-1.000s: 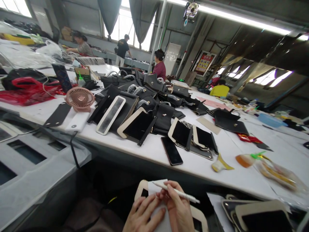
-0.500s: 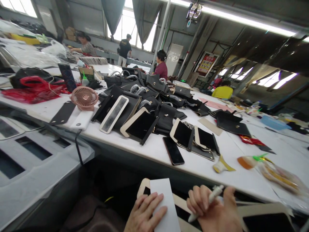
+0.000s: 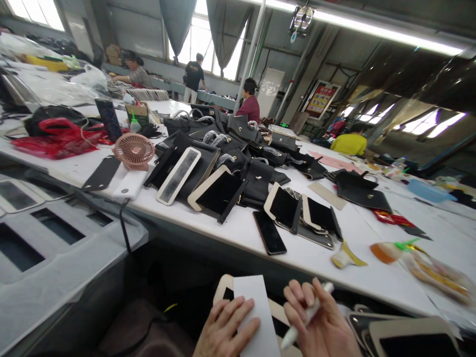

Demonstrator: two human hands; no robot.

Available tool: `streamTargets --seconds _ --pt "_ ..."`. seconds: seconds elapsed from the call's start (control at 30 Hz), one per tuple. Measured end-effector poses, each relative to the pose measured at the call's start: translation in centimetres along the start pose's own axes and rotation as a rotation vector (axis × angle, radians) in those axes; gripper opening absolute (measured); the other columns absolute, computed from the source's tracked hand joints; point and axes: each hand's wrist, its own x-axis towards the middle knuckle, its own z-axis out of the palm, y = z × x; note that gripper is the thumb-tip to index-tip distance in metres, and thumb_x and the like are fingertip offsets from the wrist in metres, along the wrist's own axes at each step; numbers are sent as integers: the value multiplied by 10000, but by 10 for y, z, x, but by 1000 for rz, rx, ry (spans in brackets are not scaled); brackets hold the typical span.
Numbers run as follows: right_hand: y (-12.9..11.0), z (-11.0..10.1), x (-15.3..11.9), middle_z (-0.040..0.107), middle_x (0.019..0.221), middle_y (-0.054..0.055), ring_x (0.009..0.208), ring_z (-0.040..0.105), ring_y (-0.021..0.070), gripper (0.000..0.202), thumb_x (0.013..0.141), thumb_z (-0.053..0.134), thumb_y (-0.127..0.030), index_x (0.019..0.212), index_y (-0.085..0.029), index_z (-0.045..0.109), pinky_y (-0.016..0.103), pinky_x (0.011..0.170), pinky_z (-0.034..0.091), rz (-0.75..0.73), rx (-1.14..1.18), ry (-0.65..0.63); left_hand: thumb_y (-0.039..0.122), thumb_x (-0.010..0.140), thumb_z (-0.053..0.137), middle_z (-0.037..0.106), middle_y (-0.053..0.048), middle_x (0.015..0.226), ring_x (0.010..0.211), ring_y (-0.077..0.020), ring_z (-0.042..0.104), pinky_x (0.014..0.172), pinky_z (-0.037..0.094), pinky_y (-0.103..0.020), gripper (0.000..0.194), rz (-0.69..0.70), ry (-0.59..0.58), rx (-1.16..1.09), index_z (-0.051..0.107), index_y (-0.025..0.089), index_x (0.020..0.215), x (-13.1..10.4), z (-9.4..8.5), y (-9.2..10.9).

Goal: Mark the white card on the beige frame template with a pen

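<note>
My left hand [image 3: 227,327] lies with outstretched fingers across a white card strip [image 3: 256,312], its fingertips pressing on the card. Beneath the card is a bag panel [image 3: 224,286] with a beige border and black middle, mostly covered. To its right, my right hand [image 3: 320,322] is closed around a white pen-like stick [image 3: 312,313]. The stick slants, its tapered lower end pointing down left toward the panel. At the lower right, beside my right hand, lie several stacked beige-edged panels [image 3: 412,329].
A long white table [image 3: 223,238] stretches ahead, bearing a pile of black handbags [image 3: 256,178], a phone [image 3: 269,233], a pink fan [image 3: 134,150] and a glue bottle [image 3: 386,251]. More panels lie on a sheet [image 3: 92,263] at left. People sit or stand farther back.
The fingers of my right hand have curled further round the white stick, and the thumb has come in against it. My left hand stays on the card. The view has shifted slightly.
</note>
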Motion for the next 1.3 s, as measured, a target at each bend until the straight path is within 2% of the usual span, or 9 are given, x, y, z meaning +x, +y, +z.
streamTargets --seconds 0.1,0.2,0.23,0.37,0.43,0.57,0.73,0.9,1.3 --pt "9 -1 8 569 621 9 600 516 124 364 709 747 -514 604 -173 679 286 604 498 -3 -103 8 209 1044 285 550 49 1382 1249 -127 472 1183 140 -290 423 15 -29 44 669 223 1222 0 0 -2" --pt "21 -6 15 445 404 -33 411 425 100 531 747 642 -666 756 -147 752 250 441 409 -17 -232 26 206 1049 263 536 59 1394 1244 -126 478 1203 87 -308 442 19 -39 57 665 228 1230 -2 3 -3" --pt "26 -9 17 471 397 -29 398 439 100 561 731 646 -692 788 -145 756 242 434 404 -35 -271 45 219 1052 261 532 62 1397 1241 -128 481 1205 77 -311 443 21 -42 59 666 234 1230 -3 3 -3" --pt "48 -18 26 711 677 23 673 655 146 420 605 853 -526 813 -192 706 255 680 525 -187 -464 124 270 1057 279 523 63 1408 1232 -126 491 1180 164 -287 425 33 -22 71 672 247 1219 -2 3 -5" --pt "61 -21 29 696 656 -9 690 662 142 374 601 879 -447 796 -210 665 227 659 508 -295 -577 173 271 1056 284 523 58 1409 1226 -124 495 1137 239 -269 421 35 -13 79 669 246 1223 -2 3 -5" --pt "82 -22 32 679 632 3 628 639 163 387 682 793 -531 855 -210 661 255 613 502 -421 -714 255 283 1061 267 499 55 1432 1236 -127 485 1097 278 -267 432 49 -30 88 658 240 1240 -3 3 -7" --pt "91 -25 31 661 661 16 627 629 180 370 763 674 -598 809 -233 626 281 625 502 -497 -921 250 299 1055 308 559 60 1368 1226 -129 501 1045 336 -254 401 66 -45 30 676 245 1205 -3 0 -11" --pt "97 -26 30 682 743 14 684 629 167 274 815 630 -537 829 -266 665 276 695 458 -707 -1208 257 268 1049 321 610 2 1303 1229 -125 509 1079 309 -231 391 63 -28 -14 681 207 1190 0 -2 -12" --pt "107 -30 33 637 703 12 626 595 156 201 888 580 -441 779 -279 626 277 623 446 -788 -1236 136 213 1041 352 674 -16 1170 1244 -113 510 1128 250 -232 366 -11 41 -96 716 178 1039 0 6 -8"
